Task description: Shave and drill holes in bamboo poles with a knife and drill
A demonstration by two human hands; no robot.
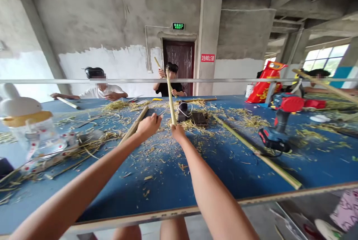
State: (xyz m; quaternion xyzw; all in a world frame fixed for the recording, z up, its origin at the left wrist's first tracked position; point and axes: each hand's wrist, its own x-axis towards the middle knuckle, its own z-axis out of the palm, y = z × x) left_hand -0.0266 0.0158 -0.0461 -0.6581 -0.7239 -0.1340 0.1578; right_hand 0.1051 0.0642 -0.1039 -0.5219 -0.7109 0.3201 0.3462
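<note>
My left hand has its fingers closed around a bamboo strip, and my right hand grips an upright bamboo strip. Both hands hang over the blue surface, above scattered bamboo shavings.

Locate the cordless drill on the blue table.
In the head view, the red-and-blue cordless drill sits toward the right of the blue table, just right of the long bamboo cane lying across it.
</note>
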